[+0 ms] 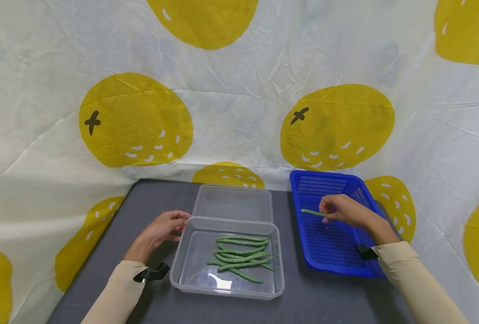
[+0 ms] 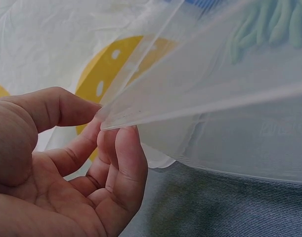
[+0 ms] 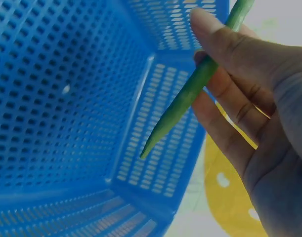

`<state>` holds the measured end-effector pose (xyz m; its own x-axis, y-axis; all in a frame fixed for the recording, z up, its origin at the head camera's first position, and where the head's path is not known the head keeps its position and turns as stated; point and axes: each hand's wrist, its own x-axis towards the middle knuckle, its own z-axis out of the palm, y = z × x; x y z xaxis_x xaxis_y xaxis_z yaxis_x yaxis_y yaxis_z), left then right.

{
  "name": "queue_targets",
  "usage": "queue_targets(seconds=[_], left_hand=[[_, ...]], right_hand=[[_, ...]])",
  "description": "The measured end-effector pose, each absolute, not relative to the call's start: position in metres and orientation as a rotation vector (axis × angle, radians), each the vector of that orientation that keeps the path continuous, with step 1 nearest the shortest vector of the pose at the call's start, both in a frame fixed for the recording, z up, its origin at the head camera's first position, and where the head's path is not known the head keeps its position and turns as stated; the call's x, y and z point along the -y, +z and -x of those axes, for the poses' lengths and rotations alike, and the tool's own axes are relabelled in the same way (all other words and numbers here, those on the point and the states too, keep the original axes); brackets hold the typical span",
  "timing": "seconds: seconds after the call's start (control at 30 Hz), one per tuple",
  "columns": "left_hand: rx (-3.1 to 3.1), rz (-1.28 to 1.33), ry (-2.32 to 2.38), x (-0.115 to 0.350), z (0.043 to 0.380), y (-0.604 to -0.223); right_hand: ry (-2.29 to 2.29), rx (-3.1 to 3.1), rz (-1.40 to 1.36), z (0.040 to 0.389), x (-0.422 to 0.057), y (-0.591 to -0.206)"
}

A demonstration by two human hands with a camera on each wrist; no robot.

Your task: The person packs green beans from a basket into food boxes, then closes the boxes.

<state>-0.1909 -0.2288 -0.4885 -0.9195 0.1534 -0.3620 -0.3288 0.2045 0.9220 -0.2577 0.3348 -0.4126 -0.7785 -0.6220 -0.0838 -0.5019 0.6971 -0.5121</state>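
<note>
My left hand (image 1: 164, 228) pinches the rim of a clear plastic container (image 1: 227, 292) at its far left corner, thumb above and fingers below in the left wrist view. Several green beans (image 1: 243, 258) lie in a loose pile inside it. Over the blue plastic basket (image 1: 328, 269) on the right, my right hand (image 1: 342, 210) pinches one green bean (image 3: 183, 98) between thumb and fingers. That bean's tapered end points down past the fingertips in the right wrist view. Only the mesh floor shows in the basket beneath it.
Behind the container lies a clear plastic lid (image 1: 233, 202), flat on the dark grey table (image 1: 162, 198). A white cloth (image 1: 239, 121) with yellow fruit prints hangs at the back and sides, close to the basket's far edge.
</note>
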Motion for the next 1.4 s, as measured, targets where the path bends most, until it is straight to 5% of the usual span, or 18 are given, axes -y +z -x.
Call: queue_targets(seconds=[1.4], left_hand=[[-2.107, 0.177, 1.759, 0.228, 0.191, -0.487]], right_hand=[[-0.98, -2.454, 1.244, 0.229, -0.218, -0.402]])
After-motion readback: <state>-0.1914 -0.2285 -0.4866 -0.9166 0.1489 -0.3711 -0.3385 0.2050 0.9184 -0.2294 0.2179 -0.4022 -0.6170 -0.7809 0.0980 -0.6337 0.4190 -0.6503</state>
